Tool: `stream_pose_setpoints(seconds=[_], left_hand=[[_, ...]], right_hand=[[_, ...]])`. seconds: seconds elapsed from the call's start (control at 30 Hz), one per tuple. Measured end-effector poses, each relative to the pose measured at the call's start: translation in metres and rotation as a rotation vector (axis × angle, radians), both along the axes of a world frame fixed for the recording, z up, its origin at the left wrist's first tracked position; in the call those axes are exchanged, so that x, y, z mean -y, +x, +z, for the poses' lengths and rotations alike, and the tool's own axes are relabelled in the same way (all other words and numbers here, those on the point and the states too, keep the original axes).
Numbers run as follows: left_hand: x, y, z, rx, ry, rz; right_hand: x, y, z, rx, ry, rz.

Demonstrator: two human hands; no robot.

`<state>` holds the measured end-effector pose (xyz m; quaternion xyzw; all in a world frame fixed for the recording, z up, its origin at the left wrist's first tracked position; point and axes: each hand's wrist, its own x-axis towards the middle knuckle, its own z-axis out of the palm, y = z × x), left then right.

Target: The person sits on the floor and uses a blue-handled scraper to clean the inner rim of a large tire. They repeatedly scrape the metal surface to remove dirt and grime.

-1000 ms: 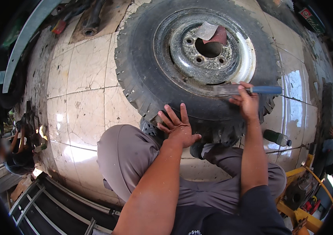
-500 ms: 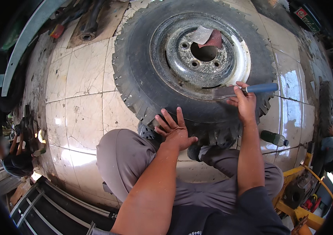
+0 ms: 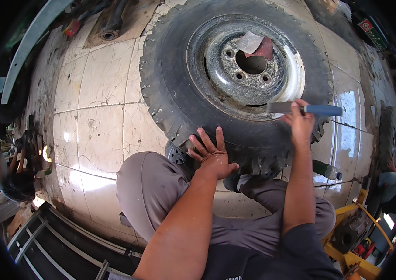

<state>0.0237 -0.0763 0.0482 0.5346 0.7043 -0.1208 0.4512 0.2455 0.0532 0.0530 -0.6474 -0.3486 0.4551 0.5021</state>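
Note:
A large black knobbly tyre [image 3: 172,77] lies flat on the floor before me, mounted on a worn steel wheel rim [image 3: 216,74]. Against the tyre's near edge rests my left hand [image 3: 214,158], palm down with its fingers spread. My right hand [image 3: 302,123] grips a scraper [image 3: 321,110] with a blue handle. Its flat metal blade reaches left over the rim's near lip; whether it touches the metal I cannot tell. Two pieces of sandpaper, one grey [image 3: 250,43] and one dark red [image 3: 265,49], lie over the edge of the hub hole.
A dark green bottle [image 3: 327,170] lies on the tiled floor [image 3: 100,126] by my right forearm. Yellow metal framework [image 3: 342,212] stands at the lower right, a dark slatted metal frame [image 3: 67,238] at the lower left. Metal shafts lie at the upper left. Other people crouch at both sides.
My right hand and the scraper sit slightly further right in the picture, along with the tyre, as the view shifts a little. My left hand stays on the tyre's edge.

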Motion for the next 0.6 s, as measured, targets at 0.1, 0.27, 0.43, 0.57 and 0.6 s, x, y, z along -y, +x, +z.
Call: stream_pose_setpoints(seconds=[0.1,0.27,0.43,0.57,0.6], left_hand=[[0.0,0.0,0.002,-0.005,-0.008,0.001],[-0.001,-0.001,0.004,-0.013,-0.021,-0.005],[-0.001,-0.001,0.001,0.004,-0.001,-0.013],[0.001,-0.004,0.003,0.003,0.012,-0.004],[0.0,-0.004,0.004,0.009,0.018,-0.003]], right_hand=[[-0.006,0.018,0.025,0.014,0.003,0.006],[0.004,0.015,0.034,0.069,-0.089,0.304],[0.024,-0.008,0.043,0.387,-0.104,0.349],[0.053,-0.009,0.049,0.665,0.072,0.493],[0.059,-0.005,0.045,0.656,0.029,0.475]])
